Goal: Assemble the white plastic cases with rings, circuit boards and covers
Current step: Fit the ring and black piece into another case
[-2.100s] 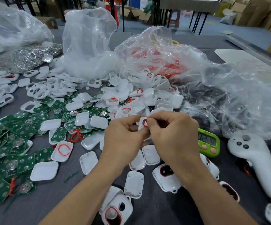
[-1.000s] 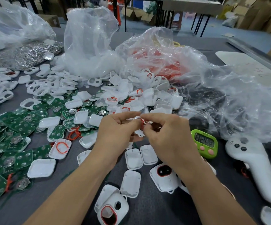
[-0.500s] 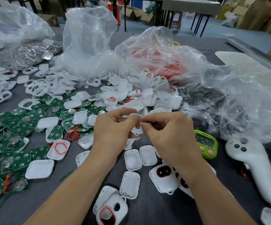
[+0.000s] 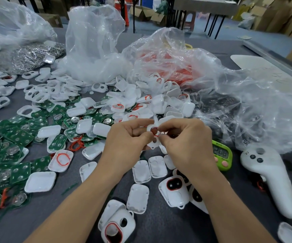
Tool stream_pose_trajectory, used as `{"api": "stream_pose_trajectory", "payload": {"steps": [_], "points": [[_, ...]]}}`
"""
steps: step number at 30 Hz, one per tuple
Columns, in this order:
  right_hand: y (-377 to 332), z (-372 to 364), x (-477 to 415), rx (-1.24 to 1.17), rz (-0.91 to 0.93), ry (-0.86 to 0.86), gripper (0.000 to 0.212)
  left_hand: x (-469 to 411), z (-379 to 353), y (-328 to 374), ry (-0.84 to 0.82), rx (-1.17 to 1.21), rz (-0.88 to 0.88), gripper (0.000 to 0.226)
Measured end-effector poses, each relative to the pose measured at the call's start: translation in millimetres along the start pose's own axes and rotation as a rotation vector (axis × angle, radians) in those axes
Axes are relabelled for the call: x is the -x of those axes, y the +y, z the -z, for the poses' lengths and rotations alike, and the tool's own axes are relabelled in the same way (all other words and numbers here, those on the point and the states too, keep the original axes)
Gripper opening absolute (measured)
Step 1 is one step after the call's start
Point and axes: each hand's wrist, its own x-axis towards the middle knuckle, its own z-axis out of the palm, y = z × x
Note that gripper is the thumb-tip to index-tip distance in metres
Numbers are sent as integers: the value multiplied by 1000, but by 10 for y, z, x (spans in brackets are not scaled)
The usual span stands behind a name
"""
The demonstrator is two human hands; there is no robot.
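White plastic case (image 4: 154, 141) is held above the grey desk (image 4: 168, 223), pinched between curled fingers of the left hand (image 4: 126, 141) and right hand (image 4: 187, 142), whose fingertips nip a red ring (image 4: 156, 135) against it.

The white controller (image 4: 271, 179), at four o'clock in the view, has a small "22" printed near its top left edge, just beside the dark buttons. The green timer (image 4: 223, 155), at three o'clock, shows dark digits on its grey display that look like "2208", but this reading is not certain. Faint handwriting on the white board (image 4: 257, 65), at two o'clock, is too blurred to read.
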Motion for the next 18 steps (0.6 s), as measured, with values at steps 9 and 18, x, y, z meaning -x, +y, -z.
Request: {"api": "stream_pose_trajectory", "payload": {"steps": [9,18], "points": [[-17,18,10,-20,72,2,25,-12,46,30,37,127,17,30],[-31,-12,34,42,184,-20,27,0,55,14,-7,112,29,27]]}}
